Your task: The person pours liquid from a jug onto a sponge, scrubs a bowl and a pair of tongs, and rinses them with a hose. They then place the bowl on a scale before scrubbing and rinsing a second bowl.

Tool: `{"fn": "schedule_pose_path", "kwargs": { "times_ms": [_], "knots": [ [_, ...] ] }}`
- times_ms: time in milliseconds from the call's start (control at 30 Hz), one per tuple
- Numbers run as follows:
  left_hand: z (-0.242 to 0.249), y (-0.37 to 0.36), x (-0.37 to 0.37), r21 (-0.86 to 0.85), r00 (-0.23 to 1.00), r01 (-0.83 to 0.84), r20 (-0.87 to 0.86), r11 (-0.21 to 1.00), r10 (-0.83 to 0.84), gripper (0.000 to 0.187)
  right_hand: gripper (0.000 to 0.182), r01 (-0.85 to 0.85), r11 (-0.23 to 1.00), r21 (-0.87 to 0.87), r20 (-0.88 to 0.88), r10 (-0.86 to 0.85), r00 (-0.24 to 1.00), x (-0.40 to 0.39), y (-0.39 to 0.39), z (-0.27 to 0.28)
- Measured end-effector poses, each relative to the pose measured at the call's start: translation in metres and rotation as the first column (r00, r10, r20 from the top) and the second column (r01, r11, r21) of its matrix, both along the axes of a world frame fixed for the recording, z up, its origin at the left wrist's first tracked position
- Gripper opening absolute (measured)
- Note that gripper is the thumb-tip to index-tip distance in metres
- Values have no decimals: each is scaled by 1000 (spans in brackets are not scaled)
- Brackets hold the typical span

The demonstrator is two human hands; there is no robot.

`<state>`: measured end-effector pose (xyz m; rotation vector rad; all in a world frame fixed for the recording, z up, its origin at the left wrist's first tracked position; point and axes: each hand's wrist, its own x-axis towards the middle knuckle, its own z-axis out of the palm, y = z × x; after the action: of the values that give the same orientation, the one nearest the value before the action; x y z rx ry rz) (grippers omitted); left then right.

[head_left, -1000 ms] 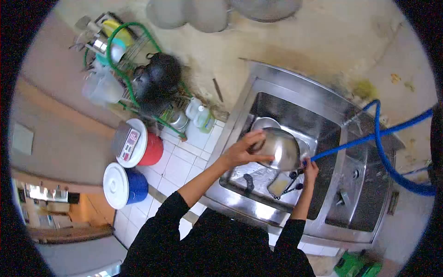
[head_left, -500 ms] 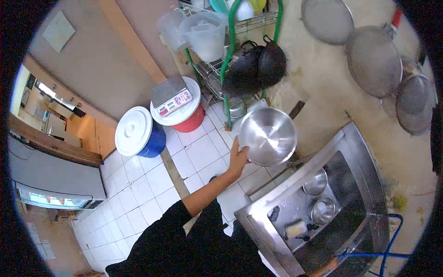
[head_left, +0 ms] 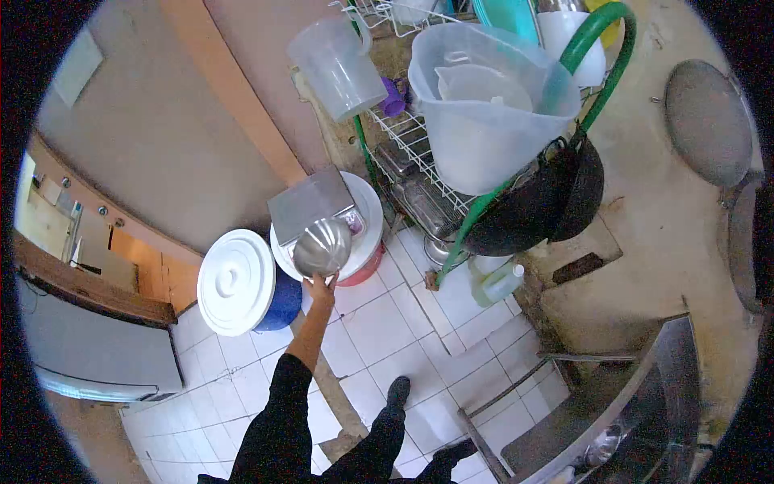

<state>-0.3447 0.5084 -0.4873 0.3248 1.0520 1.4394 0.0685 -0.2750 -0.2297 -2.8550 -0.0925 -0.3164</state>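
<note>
My left hand reaches forward at arm's length, fingers closed on the rim of a shiny steel bowl. In this view the bowl overlaps the digital scale and hides part of its display. Beneath the scale is the white lid of a red bucket. Close by on the left stands a blue bucket with a white lid. My right hand is out of the picture.
A green-framed wire rack holds a clear plastic jug, a large translucent container and black woks. A plastic bottle stands on the floor below. The steel sink is at lower right, with a metal bowl inside.
My left hand has carried the steel bowl leftward, away from beside the sink to the scale. My right hand, earlier at the sink, has left view. The camera has turned left and moved nearer the rack.
</note>
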Motion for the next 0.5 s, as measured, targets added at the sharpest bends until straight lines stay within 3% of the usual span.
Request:
{"fn": "schedule_pose_path", "kwargs": {
  "times_ms": [100, 200, 300, 367, 400, 467, 500],
  "knots": [
    [-22, 79, -4, 11, 988, -144, -45, 989, 145, 73, 31, -13, 1000, -14, -43, 12, 999, -4, 6, -3],
    [-83, 155, -31, 75, 982, -160, -88, 984, 166, 73, 31, -24, 999, -26, -77, 22, 997, -7, 15, -7],
    [-66, 181, -13, 29, 953, -270, -136, 962, 272, 70, 31, -33, 999, -36, -95, 29, 995, -12, 16, -8],
    [-65, 193, -9, -5, 952, -307, -11, 952, 307, 64, 32, -43, 998, -39, -109, 38, 993, -14, 17, -8],
    [-76, 206, -15, -4, 954, -299, -14, 954, 299, 64, 32, -45, 998, -40, -113, 40, 993, -17, 17, -8],
    [-105, 232, -36, 93, 999, -41, 8, 995, 40, 55, 32, -57, 998, -42, -127, 51, 991, -19, 19, -7],
    [-102, 227, -35, 92, 999, -38, 1, 995, 38, 55, 33, -61, 997, -40, -130, 56, 990, -20, 18, -4]
  ]
}}
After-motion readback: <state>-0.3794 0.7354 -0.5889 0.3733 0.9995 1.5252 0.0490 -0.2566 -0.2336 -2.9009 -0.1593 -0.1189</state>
